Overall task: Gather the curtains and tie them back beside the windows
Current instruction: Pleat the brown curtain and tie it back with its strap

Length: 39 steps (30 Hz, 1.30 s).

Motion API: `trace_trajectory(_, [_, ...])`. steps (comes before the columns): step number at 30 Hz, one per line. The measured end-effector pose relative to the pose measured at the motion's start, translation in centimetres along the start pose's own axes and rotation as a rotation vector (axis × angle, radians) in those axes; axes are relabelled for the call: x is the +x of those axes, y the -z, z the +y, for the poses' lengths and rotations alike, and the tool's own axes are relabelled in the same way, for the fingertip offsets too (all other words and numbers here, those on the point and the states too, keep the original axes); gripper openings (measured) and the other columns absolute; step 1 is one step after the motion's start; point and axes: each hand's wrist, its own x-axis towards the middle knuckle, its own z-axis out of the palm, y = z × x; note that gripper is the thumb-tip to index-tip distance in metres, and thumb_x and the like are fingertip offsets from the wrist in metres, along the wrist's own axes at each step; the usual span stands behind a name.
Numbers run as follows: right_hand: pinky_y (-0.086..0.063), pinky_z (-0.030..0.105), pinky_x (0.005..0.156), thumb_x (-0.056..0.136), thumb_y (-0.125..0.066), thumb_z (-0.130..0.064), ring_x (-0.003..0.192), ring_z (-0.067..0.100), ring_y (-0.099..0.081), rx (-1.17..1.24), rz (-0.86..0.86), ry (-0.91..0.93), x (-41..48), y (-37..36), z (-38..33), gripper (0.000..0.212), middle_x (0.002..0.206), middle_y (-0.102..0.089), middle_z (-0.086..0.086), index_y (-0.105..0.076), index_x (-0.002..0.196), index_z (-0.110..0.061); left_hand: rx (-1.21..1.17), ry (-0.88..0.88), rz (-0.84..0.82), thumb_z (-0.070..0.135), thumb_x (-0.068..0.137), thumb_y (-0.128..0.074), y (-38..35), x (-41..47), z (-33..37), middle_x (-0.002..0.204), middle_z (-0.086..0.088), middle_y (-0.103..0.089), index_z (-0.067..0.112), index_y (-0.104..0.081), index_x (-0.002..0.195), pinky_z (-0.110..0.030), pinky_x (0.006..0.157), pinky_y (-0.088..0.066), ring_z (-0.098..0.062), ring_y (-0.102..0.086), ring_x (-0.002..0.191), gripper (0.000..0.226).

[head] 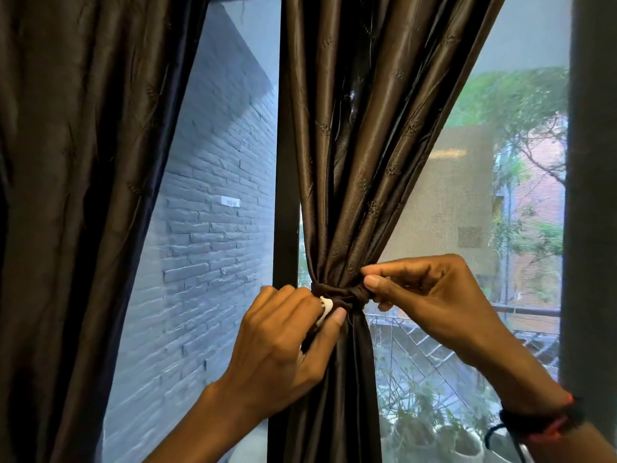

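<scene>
A brown satin curtain (360,145) hangs in the middle, bunched tight at waist height by a dark fabric tieback (340,293) wrapped around it. My left hand (283,345) pinches the tieback's left end, where a small white piece (326,304) shows between thumb and fingers. My right hand (424,295) grips the tieback's right end with thumb and forefinger. A second brown curtain (83,195) hangs loose and untied on the left.
A dark window post (286,195) stands just behind the gathered curtain. The left pane shows a grey brick wall (213,228); the right pane has a mesh screen (467,212) with trees and plants beyond. A dark wall edge (591,195) bounds the right.
</scene>
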Motion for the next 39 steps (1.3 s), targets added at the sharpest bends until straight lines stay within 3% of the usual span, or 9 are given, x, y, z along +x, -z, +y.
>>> trace_trajectory(8, [-0.059, 0.026, 0.059, 0.083, -0.074, -0.015, 0.060, 0.010, -0.069, -0.207, 0.342, 0.071, 0.6, -0.2, 1.1, 0.009, 0.072, -0.075, -0.004, -0.078, 0.091, -0.017, -0.492, 0.520, -0.077, 0.031, 0.089, -0.060, 0.7, -0.7, 2.4, 0.053, 0.011, -0.032, 0.020, -0.036, 0.058, -0.014, 0.052, -0.027, -0.004, -0.031, 0.048, 0.041])
trace_trajectory(13, [-0.061, 0.031, 0.060, 0.086, -0.071, -0.013, 0.062, 0.016, -0.071, -0.099, 0.297, 0.031, 0.5, -0.7, 1.5, 0.005, 0.072, -0.072, 0.003, -0.073, 0.087, -0.018, -0.632, 0.654, -0.086, 0.047, 0.085, -0.061, 1.3, -0.4, 2.3, 0.058, -0.013, -0.051, 0.004, -0.055, 0.067, -0.034, 0.051, -0.038, -0.032, -0.046, 0.055, 0.047])
trace_trajectory(16, [-0.061, 0.029, 0.066, 0.080, -0.077, -0.018, 0.072, 0.018, -0.071, -0.028, 0.227, 0.008, 0.2, -1.0, 1.4, 0.015, 0.080, -0.071, 0.002, -0.067, 0.090, -0.019, -0.755, 0.820, -0.086, 0.053, 0.079, -0.070, 1.5, 0.3, 2.0, 0.064, -0.008, -0.066, 0.017, -0.065, 0.079, -0.033, 0.054, -0.046, -0.026, -0.054, 0.054, 0.036])
trace_trajectory(20, [-0.059, 0.035, 0.069, 0.076, -0.079, -0.027, 0.079, 0.013, -0.069, -0.131, 0.180, -0.004, 0.1, -1.7, 1.5, 0.019, 0.083, -0.070, -0.001, -0.065, 0.087, -0.020, -0.742, 0.925, -0.120, 0.034, 0.078, -0.074, 1.0, 0.7, 1.9, 0.066, -0.005, -0.071, 0.023, -0.065, 0.090, -0.023, 0.056, -0.053, -0.020, -0.066, 0.059, 0.018])
trace_trajectory(23, [-0.058, 0.049, 0.070, 0.078, -0.077, -0.022, 0.076, 0.018, -0.071, -0.101, 0.235, 0.029, 0.0, -1.7, 1.9, 0.013, 0.079, -0.070, 0.004, -0.066, 0.082, -0.017, -0.874, 1.046, -0.132, 0.012, 0.087, -0.069, 1.2, 0.9, 2.1, 0.059, -0.010, -0.068, 0.018, -0.058, 0.104, -0.022, 0.050, -0.049, -0.019, -0.058, 0.049, 0.021])
trace_trajectory(28, [-0.054, 0.051, 0.056, 0.085, -0.073, -0.018, 0.057, 0.027, -0.065, -0.136, 0.346, 0.079, -0.2, -2.4, 2.6, 0.017, 0.068, -0.062, 0.007, -0.058, 0.082, -0.026, -1.171, 1.337, -0.217, 0.004, 0.089, -0.063, 1.2, 0.7, 1.9, 0.049, -0.009, -0.054, 0.013, -0.049, 0.113, -0.024, 0.040, -0.041, -0.017, -0.042, 0.037, 0.030])
trace_trajectory(31, [-0.056, 0.047, 0.070, 0.088, -0.069, -0.026, 0.065, 0.016, -0.068, -0.124, 0.321, 0.000, -0.1, -2.5, 3.1, 0.013, 0.075, -0.066, -0.001, -0.058, 0.094, -0.032, -1.019, 1.282, -0.228, 0.013, 0.088, -0.065, 1.2, 1.1, 1.2, 0.050, -0.010, -0.052, 0.011, -0.057, 0.108, -0.024, 0.045, -0.042, -0.018, -0.043, 0.041, 0.021])
trace_trajectory(35, [-0.059, 0.041, 0.082, 0.092, -0.064, -0.022, 0.083, 0.013, -0.071, 0.054, 0.228, -0.052, 0.4, -3.0, 3.0, 0.004, 0.083, -0.072, -0.003, -0.067, 0.092, -0.020, -0.592, 0.941, -0.087, 0.040, 0.082, -0.068, 0.8, 2.5, -0.3, 0.077, -0.002, -0.061, 0.022, -0.066, 0.092, -0.018, 0.059, -0.047, -0.006, -0.053, 0.062, 0.020])
trace_trajectory(39, [-0.058, 0.045, 0.085, 0.093, -0.062, -0.020, 0.094, 0.020, -0.072, 0.113, 0.172, -0.027, 0.3, -4.0, 2.6, 0.011, 0.097, -0.074, 0.003, -0.064, 0.103, -0.022, -0.800, 0.841, -0.142, 0.025, 0.089, -0.066, -0.5, 4.0, -0.6, 0.096, 0.018, -0.072, 0.027, -0.065, 0.106, -0.010, 0.066, -0.052, 0.004, -0.068, 0.085, 0.017])
